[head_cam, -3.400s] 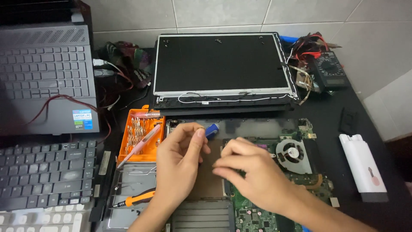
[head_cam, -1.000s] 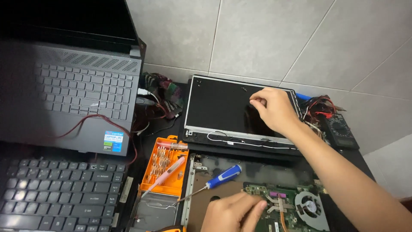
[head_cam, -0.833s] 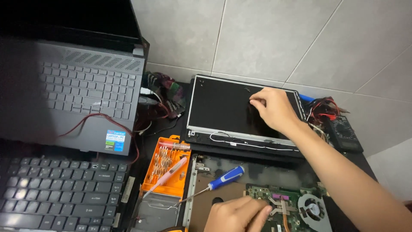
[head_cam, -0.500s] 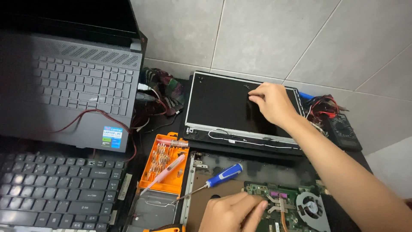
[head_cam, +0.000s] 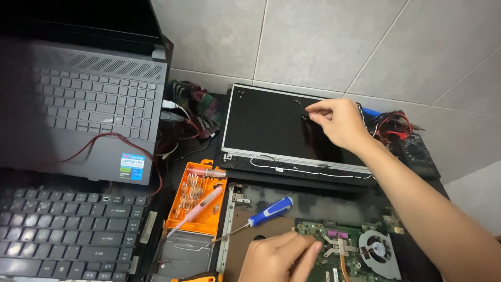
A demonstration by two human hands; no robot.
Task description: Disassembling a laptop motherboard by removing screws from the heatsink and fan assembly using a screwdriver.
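Note:
My right hand (head_cam: 336, 122) reaches over a bare black laptop screen panel (head_cam: 261, 128) that leans at the back. Its thumb and forefinger are pinched together just above a few tiny dark screws (head_cam: 302, 118) lying on the panel. Whether a screw sits between the fingertips is too small to tell. My left hand (head_cam: 279, 256) rests low on the opened laptop chassis, fingers together, touching the edge of the green motherboard (head_cam: 334, 253). A blue-handled screwdriver (head_cam: 269, 209) lies loose on the chassis just above that hand.
A cooling fan (head_cam: 378, 248) sits on the board's right. An orange bit case (head_cam: 201, 201) with a pink tool lies left of the chassis. A grey laptop (head_cam: 88, 109) and a black keyboard (head_cam: 62, 232) fill the left. Tangled wires (head_cam: 190, 109) and a multimeter (head_cam: 415, 151) sit at the back.
My right hand left the chassis, reached the screen panel and slid slightly left across it. The blue screwdriver, earlier in my left hand, now lies on the chassis.

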